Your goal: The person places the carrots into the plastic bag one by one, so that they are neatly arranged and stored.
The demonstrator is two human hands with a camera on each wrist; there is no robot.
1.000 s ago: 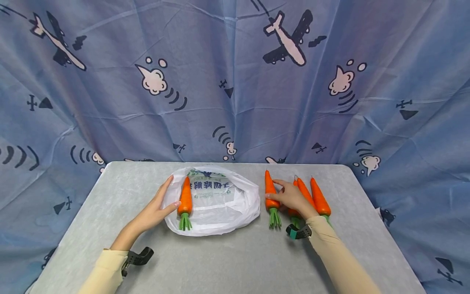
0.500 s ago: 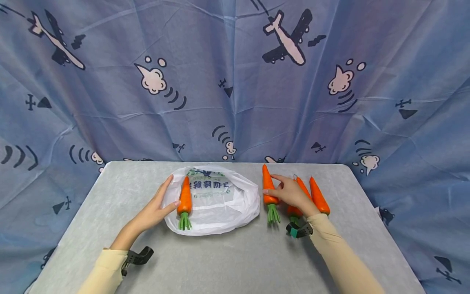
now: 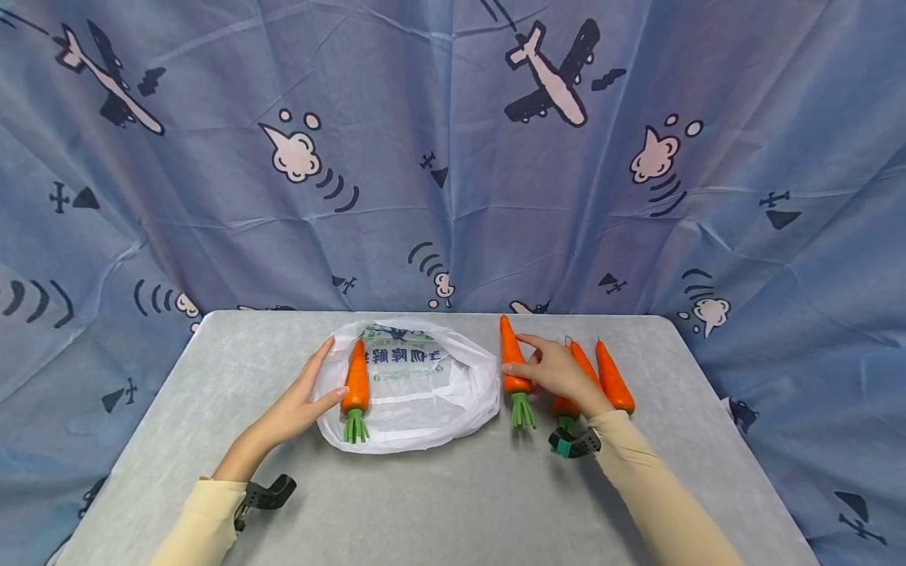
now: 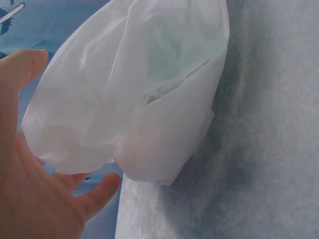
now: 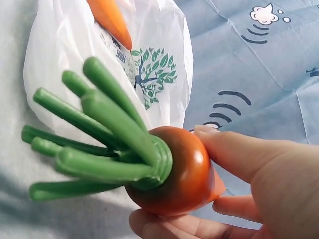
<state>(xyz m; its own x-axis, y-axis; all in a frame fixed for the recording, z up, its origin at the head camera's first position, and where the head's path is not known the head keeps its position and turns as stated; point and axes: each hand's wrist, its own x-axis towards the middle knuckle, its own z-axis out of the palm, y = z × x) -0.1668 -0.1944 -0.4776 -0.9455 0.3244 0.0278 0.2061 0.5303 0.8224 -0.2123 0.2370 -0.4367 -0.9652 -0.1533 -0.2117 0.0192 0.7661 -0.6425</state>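
An orange carrot [image 3: 513, 358] with a cut green stalk is pinched between the thumb and fingers of my right hand [image 3: 561, 371], its tip pointing away. The right wrist view shows its stalk end and green stems [image 5: 107, 129] up close. To its left lies a white plastic bag [image 3: 418, 420] with green and dark print, its mouth facing me. A second carrot [image 3: 357, 376] lies at the bag's left side. My left hand [image 3: 293, 405] rests against that side with spread fingers, the thumb tip overlapping the carrot's edge. In the left wrist view, the bag [image 4: 164, 114] hides part of the fingers.
Beyond my right hand lie more carrots, one at the far right [image 3: 614, 377] and another [image 3: 584, 365] partly hidden by the hand. All this stands on a grey table [image 3: 425, 511]. A blue patterned curtain [image 3: 453, 157] hangs behind the table's back edge.
My right hand has moved slightly left and away from me with the carrot, bringing it closer to the bag. The left hand, the bag and the carrot there have stayed put.
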